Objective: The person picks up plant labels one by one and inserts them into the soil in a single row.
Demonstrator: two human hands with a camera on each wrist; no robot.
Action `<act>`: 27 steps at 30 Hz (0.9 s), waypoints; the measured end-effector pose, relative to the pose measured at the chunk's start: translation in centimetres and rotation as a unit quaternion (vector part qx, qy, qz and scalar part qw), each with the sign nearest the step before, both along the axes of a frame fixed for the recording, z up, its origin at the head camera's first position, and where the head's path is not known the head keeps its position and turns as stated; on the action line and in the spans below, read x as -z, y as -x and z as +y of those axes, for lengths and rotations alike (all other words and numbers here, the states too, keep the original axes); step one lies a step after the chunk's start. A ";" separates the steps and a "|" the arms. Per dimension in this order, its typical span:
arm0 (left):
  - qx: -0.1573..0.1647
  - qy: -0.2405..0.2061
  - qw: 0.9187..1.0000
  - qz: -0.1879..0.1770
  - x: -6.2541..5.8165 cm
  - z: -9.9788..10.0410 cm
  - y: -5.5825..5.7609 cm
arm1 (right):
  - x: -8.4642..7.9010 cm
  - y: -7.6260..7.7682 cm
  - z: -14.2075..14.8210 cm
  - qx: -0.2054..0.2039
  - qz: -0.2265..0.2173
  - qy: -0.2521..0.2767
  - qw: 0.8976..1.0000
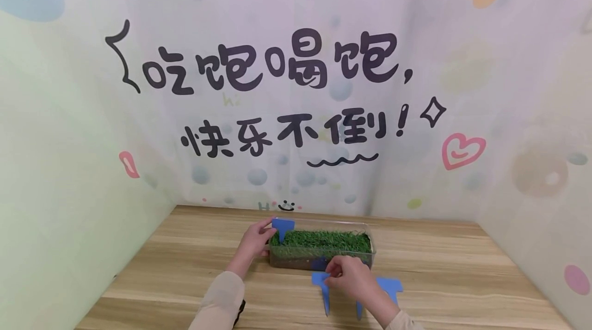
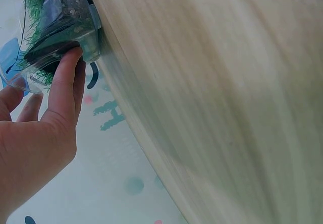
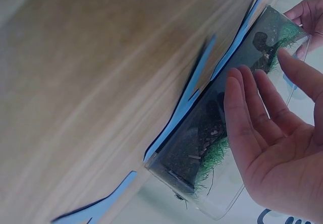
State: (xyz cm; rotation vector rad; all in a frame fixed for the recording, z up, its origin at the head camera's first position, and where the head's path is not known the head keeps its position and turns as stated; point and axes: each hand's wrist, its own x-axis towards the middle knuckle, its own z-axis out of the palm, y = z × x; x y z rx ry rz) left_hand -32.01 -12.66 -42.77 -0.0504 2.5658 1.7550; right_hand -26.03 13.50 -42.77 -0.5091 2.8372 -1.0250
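Observation:
A long clear plastic box holds green artificial grass over dark soil-like material. One blue T-shaped plant label stands upright in the grass at the left end. My left hand grips that end of the box, fingers against its end wall and thumb near the label. My right hand hovers before the box with loosely bent fingers, nothing between them in the right wrist view. Beneath and beside it lie a left label, a middle label partly hidden by the hand, and a right label.
The wooden tabletop runs to a printed fabric backdrop close behind the box. Similar fabric side panels rise at the left and right. A dark band shows at my left sleeve.

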 end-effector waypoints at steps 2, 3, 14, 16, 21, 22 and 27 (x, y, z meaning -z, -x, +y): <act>0.000 0.002 1.000 0.001 0.0 0.0 0.0 | 0.0 0.0 0.0 0.002 0.000 -0.002 1.000; 0.000 0.002 1.000 0.001 0.0 0.0 0.0 | 0.0 0.0 0.0 0.002 0.000 -0.003 1.000; -0.002 0.004 1.000 -0.003 0.0 0.0 0.0 | 0.1 0.0 0.0 0.008 0.000 -0.009 1.000; -0.003 0.004 1.000 -0.002 0.0 0.0 0.0 | 0.1 0.0 0.0 0.009 -0.002 -0.010 1.000; -0.003 0.004 1.000 0.000 0.0 0.0 -0.1 | 0.1 0.0 0.1 0.011 -0.007 -0.012 1.000; -0.002 0.004 1.000 0.000 0.0 0.0 -0.1 | 0.1 0.0 0.1 0.012 -0.007 -0.012 1.000; -0.002 0.003 1.000 0.000 -0.1 0.1 -0.2 | 0.1 0.0 0.1 0.017 -0.007 -0.017 1.000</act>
